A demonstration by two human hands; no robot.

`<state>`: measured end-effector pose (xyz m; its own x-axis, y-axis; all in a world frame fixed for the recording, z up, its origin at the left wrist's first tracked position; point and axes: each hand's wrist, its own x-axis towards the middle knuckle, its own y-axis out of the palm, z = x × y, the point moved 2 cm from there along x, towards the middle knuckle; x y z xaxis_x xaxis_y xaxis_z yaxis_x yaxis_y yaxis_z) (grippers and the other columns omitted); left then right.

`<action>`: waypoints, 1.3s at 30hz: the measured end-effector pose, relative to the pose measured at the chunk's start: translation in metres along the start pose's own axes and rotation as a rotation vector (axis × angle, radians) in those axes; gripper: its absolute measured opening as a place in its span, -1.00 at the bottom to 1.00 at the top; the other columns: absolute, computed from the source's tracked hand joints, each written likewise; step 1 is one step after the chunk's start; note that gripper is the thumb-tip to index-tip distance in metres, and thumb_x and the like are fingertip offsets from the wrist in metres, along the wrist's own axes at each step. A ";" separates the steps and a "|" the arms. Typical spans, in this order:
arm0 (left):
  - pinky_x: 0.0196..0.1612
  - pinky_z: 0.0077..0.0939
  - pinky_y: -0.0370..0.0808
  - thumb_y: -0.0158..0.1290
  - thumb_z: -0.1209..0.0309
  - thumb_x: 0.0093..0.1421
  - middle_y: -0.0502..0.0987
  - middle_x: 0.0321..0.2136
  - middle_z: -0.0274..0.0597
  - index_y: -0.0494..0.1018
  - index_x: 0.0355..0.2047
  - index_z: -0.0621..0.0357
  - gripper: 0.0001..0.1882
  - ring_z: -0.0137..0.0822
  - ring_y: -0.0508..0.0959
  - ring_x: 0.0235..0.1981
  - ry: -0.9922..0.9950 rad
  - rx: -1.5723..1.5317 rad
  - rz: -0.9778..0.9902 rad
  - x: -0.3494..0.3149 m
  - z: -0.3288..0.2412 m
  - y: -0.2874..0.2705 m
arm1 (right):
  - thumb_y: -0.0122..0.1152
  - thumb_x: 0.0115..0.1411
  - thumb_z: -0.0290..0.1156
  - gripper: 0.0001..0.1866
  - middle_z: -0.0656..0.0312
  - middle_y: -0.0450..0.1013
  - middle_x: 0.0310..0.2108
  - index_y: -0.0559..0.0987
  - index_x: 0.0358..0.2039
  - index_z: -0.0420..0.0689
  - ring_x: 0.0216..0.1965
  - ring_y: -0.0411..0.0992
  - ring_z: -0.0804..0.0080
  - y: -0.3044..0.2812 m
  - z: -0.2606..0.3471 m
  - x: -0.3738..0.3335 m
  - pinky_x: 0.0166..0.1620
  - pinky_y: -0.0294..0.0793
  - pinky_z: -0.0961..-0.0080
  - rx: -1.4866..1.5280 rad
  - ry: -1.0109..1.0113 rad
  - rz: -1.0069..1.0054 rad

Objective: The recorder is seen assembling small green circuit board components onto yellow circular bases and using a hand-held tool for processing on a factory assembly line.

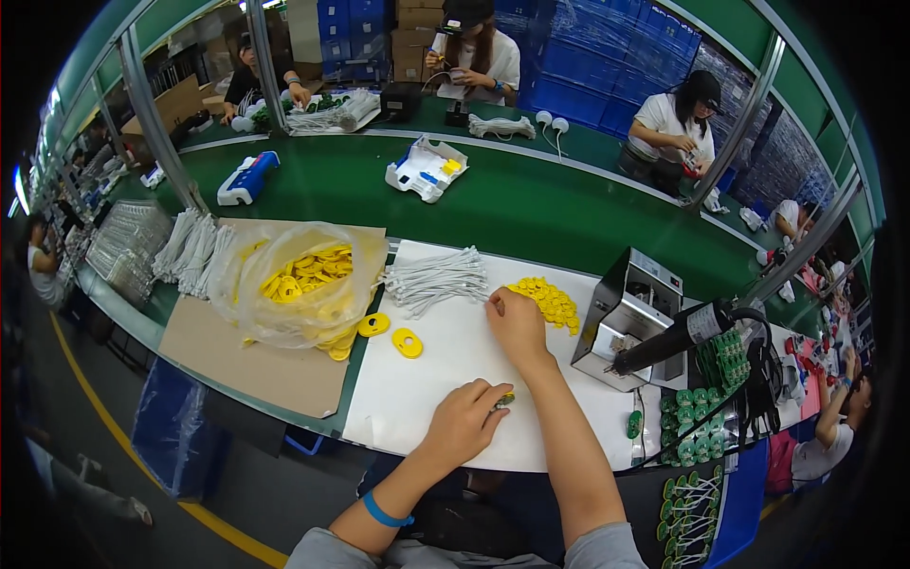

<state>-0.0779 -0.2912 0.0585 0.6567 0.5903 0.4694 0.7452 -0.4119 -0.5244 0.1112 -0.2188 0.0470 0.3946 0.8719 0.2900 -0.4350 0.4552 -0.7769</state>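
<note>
Small pc. (pixel 505 400) in L hand (pixel 462 422) is partly covered; whether R hand (pixel 518 325), farther fwd., holds sth. is unclear.

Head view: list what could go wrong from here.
The right hand is beside the loose yellow discs; a careless sweep might scatter them.
The bag gapes open, with yellow ovals outside it; a bump might spill more.
The left hand pinches a small part, which might slip.
</note>
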 end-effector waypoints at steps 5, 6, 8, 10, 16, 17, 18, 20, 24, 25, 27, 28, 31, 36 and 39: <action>-0.27 -0.24 0.50 0.28 0.50 0.10 0.51 -0.35 -0.09 0.55 -0.03 0.16 -0.62 -0.05 0.55 -0.34 0.009 0.010 -0.035 -0.003 0.011 -0.005 | 0.30 0.21 -0.50 -0.86 0.10 0.62 -0.31 0.61 -0.22 -0.24 -0.42 0.60 0.32 -0.008 0.019 -0.007 -0.35 0.54 0.44 0.253 -0.137 -0.156; -0.27 -0.24 0.50 0.28 0.50 0.10 0.52 -0.34 -0.10 0.55 -0.04 0.17 -0.62 -0.05 0.56 -0.33 0.012 0.018 -0.031 -0.002 0.013 -0.006 | 0.28 0.24 -0.53 -0.87 0.12 0.62 -0.29 0.60 -0.21 -0.25 -0.41 0.60 0.41 -0.011 0.023 -0.007 -0.38 0.52 0.51 0.422 -0.090 -0.131; -0.26 -0.24 0.50 0.27 0.50 0.11 0.52 -0.34 -0.10 0.55 -0.03 0.16 -0.62 -0.05 0.56 -0.33 0.020 0.005 -0.020 0.001 0.014 -0.006 | 0.27 0.26 -0.53 -0.86 0.13 0.62 -0.31 0.57 -0.17 -0.26 -0.40 0.59 0.44 -0.019 0.028 -0.015 -0.41 0.51 0.55 0.704 0.059 -0.102; -0.26 -0.24 0.51 0.27 0.50 0.11 0.53 -0.34 -0.10 0.54 -0.03 0.16 -0.62 -0.05 0.56 -0.32 0.010 0.007 -0.011 -0.002 0.018 -0.011 | 0.24 0.29 -0.54 -0.80 0.11 0.60 -0.30 0.50 -0.10 -0.28 -0.35 0.58 0.44 -0.028 0.037 -0.022 -0.37 0.52 0.59 1.067 0.189 -0.032; -0.21 -0.22 0.53 0.25 0.51 0.14 0.55 -0.30 -0.06 0.52 -0.05 0.18 -0.66 -0.01 0.58 -0.28 -0.022 -0.060 -0.042 -0.010 0.022 -0.020 | 0.22 0.28 -0.58 -0.82 0.09 0.55 -0.20 0.52 -0.11 -0.26 -0.23 0.53 0.40 -0.062 0.035 -0.065 -0.20 0.49 0.47 1.511 0.097 0.038; -0.20 -0.21 0.53 0.25 0.52 0.14 0.55 -0.29 -0.05 0.51 -0.06 0.19 -0.67 0.00 0.58 -0.27 -0.053 -0.068 -0.043 -0.010 0.020 -0.022 | 0.20 0.29 -0.56 -0.83 0.07 0.54 -0.18 0.53 -0.11 -0.25 -0.21 0.51 0.38 -0.066 0.032 -0.070 -0.20 0.49 0.45 1.611 0.027 0.102; -0.20 -0.20 0.53 0.24 0.52 0.15 0.55 -0.28 -0.04 0.51 -0.06 0.20 -0.67 0.02 0.59 -0.25 -0.084 -0.077 -0.043 -0.010 0.018 -0.022 | 0.21 0.33 -0.47 -0.86 0.02 0.52 -0.08 0.55 -0.12 -0.18 -0.08 0.52 0.25 -0.067 0.029 -0.074 -0.09 0.52 0.31 1.687 -0.058 0.124; -0.18 -0.21 0.54 0.24 0.52 0.15 0.56 -0.26 -0.02 0.51 -0.07 0.21 -0.68 0.03 0.59 -0.24 -0.112 -0.076 -0.036 -0.009 0.017 -0.022 | 0.21 0.35 -0.42 -0.87 0.00 0.51 -0.03 0.56 -0.14 -0.16 -0.02 0.51 0.20 -0.070 0.032 -0.082 -0.02 0.53 0.22 1.710 -0.041 0.064; -0.14 -0.28 0.57 0.25 0.50 0.19 0.61 -0.22 0.04 0.46 -0.02 0.24 -0.65 0.05 0.64 -0.21 -0.118 -0.093 -0.123 -0.012 0.020 -0.015 | 0.06 0.47 -0.27 -0.79 0.02 0.56 -0.15 0.52 -0.06 -0.12 -0.04 0.55 0.07 -0.084 0.036 -0.095 0.11 0.52 -0.02 1.818 -0.019 0.030; -0.14 -0.28 0.57 0.25 0.50 0.19 0.61 -0.22 0.04 0.46 -0.02 0.24 -0.65 0.05 0.64 -0.21 -0.116 -0.096 -0.118 -0.012 0.018 -0.013 | 0.00 0.49 -0.31 -0.78 0.07 0.54 -0.32 0.49 0.00 -0.15 -0.27 0.59 0.13 -0.087 0.032 -0.097 -0.12 0.64 0.14 1.787 -0.029 0.031; -0.14 -0.32 0.59 0.25 0.47 0.23 0.63 -0.21 0.12 0.40 0.05 0.26 -0.58 0.05 0.67 -0.21 -0.355 -0.252 -0.128 -0.013 0.019 -0.012 | -0.01 0.49 -0.35 -0.78 0.09 0.51 -0.36 0.49 0.00 -0.17 -0.36 0.58 0.18 -0.096 0.027 -0.102 -0.28 0.63 0.26 1.725 0.035 0.083; -0.17 -0.35 0.59 0.26 0.46 0.24 0.64 -0.25 0.13 0.35 0.12 0.25 -0.52 -0.03 0.70 -0.26 -0.299 -0.212 -0.168 -0.013 0.021 -0.010 | -0.02 0.49 -0.38 -0.78 0.11 0.48 -0.39 0.49 0.01 -0.20 -0.46 0.57 0.22 -0.099 0.026 -0.105 -0.43 0.62 0.38 1.660 0.094 0.142; -0.16 -0.38 0.61 0.24 0.49 0.26 0.64 -0.23 0.12 0.37 0.15 0.27 -0.52 -0.14 0.69 -0.23 -0.384 -0.320 -0.163 -0.008 0.013 -0.003 | -0.04 0.46 -0.47 -0.67 0.11 0.43 -0.35 0.43 0.17 -0.26 -0.63 0.43 0.41 -0.104 0.025 -0.110 -0.64 0.43 0.59 1.540 0.174 0.097; -0.14 -0.38 0.63 0.18 0.51 0.30 0.62 -0.13 0.13 0.38 0.19 0.28 -0.53 -0.12 0.68 -0.15 -0.296 -0.302 -0.184 -0.004 0.016 0.009 | 0.10 0.33 -0.58 -0.54 0.11 0.47 -0.28 0.40 0.23 -0.35 -0.57 0.44 0.48 -0.110 0.021 -0.113 -0.60 0.39 0.64 1.466 0.250 0.078; -0.09 -0.46 0.63 0.13 0.57 0.31 0.62 -0.08 0.07 0.37 0.20 0.31 -0.55 -0.25 0.66 -0.08 -0.321 -0.353 -0.163 -0.003 0.017 0.014 | 0.20 0.30 -0.56 -0.59 0.15 0.54 -0.29 0.49 0.16 -0.32 -0.48 0.50 0.50 -0.105 0.013 -0.116 -0.47 0.43 0.65 1.045 0.274 -0.021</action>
<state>-0.0715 -0.2871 0.0373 0.5014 0.8272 0.2537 0.8651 -0.4741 -0.1640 0.1004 -0.3651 0.1019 0.5210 0.8513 0.0617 -0.8502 0.5112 0.1261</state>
